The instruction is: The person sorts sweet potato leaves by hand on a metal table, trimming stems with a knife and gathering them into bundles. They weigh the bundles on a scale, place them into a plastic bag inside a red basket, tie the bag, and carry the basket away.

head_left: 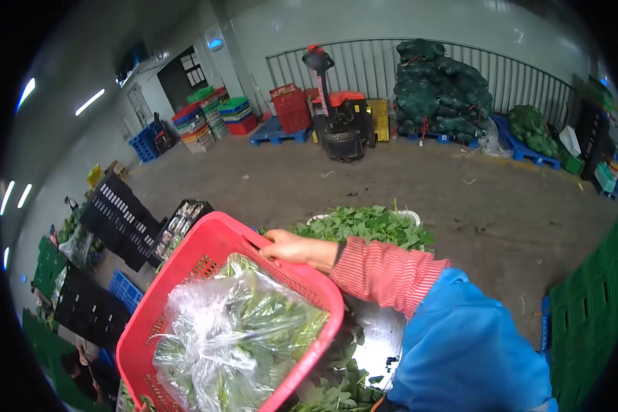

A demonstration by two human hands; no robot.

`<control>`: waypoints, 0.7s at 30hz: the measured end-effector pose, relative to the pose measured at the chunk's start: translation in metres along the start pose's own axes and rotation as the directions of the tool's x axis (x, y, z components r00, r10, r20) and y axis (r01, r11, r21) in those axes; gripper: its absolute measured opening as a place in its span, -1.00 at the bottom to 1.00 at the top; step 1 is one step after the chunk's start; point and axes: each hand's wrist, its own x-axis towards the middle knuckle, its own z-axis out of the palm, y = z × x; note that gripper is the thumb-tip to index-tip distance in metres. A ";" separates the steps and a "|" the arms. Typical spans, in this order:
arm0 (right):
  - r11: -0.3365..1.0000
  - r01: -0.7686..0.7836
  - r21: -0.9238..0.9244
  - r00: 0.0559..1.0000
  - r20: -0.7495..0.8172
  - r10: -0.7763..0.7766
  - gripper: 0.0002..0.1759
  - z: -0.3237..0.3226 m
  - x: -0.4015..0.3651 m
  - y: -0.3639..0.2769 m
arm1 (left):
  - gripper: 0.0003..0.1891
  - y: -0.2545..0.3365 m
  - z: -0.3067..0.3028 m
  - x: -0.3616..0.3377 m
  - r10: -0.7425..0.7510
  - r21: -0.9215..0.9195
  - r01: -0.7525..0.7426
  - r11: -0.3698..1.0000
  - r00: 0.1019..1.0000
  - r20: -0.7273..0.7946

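Observation:
A red plastic basket [220, 230] is tilted in front of me. Inside it lies a clear plastic bag [220, 329] of green leafy vegetables. My right hand [292, 248] is closed around the basket's far right rim, with the arm reaching across from the right. Only a sliver of my left hand [144, 406] shows at the bottom edge, at the basket's near left rim; most of it is out of frame. Behind and below the basket are loose leafy greens [371, 226] heaped in a white container, and more loose greens [340, 391] beside a shiny metal surface [376, 336].
Black crates [120, 220] are stacked at left, with a crate of bagged goods [182, 223] nearby. Green crates [590, 316] stand at right. Across the floor are a pallet truck [343, 117], red crates [290, 108] and piled net sacks [439, 89]. Another person [82, 371] is at lower left.

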 end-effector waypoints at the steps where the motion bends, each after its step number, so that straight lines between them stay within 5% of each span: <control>1: 0.997 0.070 -0.025 0.997 -0.043 -0.071 -0.63 0.000 -0.015 -0.004 | -0.85 -0.001 0.007 -0.014 0.009 -0.055 -0.009 0.998 1.000 0.001; 3: 0.977 0.201 -0.076 0.970 -0.120 -0.209 -0.62 0.001 -0.048 -0.010 | -0.84 0.001 0.018 -0.043 0.040 -0.159 -0.037 0.986 0.999 0.011; 6: 0.974 0.193 -0.119 0.971 -0.119 -0.207 -0.51 -0.010 -0.106 -0.046 | -0.82 0.013 0.019 -0.084 0.139 -0.238 -0.126 0.963 0.989 0.041; 9: 0.965 0.259 -0.030 0.948 -0.184 -0.260 -0.46 -0.024 -0.168 -0.082 | -0.82 0.078 0.079 -0.161 0.373 0.183 -0.334 0.925 0.888 -0.267; 10: 0.967 0.256 0.001 0.946 -0.206 -0.250 -0.46 -0.017 -0.192 -0.091 | -0.78 0.078 0.049 -0.137 0.418 0.100 -0.406 0.908 0.865 -0.277; 15: 0.924 0.376 0.062 0.814 -0.498 -0.298 -0.62 0.024 -0.284 -0.076 | -0.75 0.171 0.058 -0.145 0.502 0.318 -0.474 0.821 0.865 -0.011; 18: 0.927 0.366 0.085 0.752 -0.613 -0.241 -0.66 0.069 -0.289 -0.054 | -0.73 0.219 0.055 -0.062 0.502 0.381 -0.559 0.737 0.829 0.245; 20: 0.933 0.336 0.131 0.735 -0.656 -0.172 -0.64 0.089 -0.308 -0.046 | -0.72 0.223 0.110 -0.082 0.687 0.162 -0.710 0.686 0.704 0.177; 21: 0.940 0.317 0.126 0.689 -0.712 -0.137 -0.68 0.104 -0.318 -0.045 | -0.70 0.248 0.100 -0.034 0.487 0.298 -0.590 0.750 0.798 0.355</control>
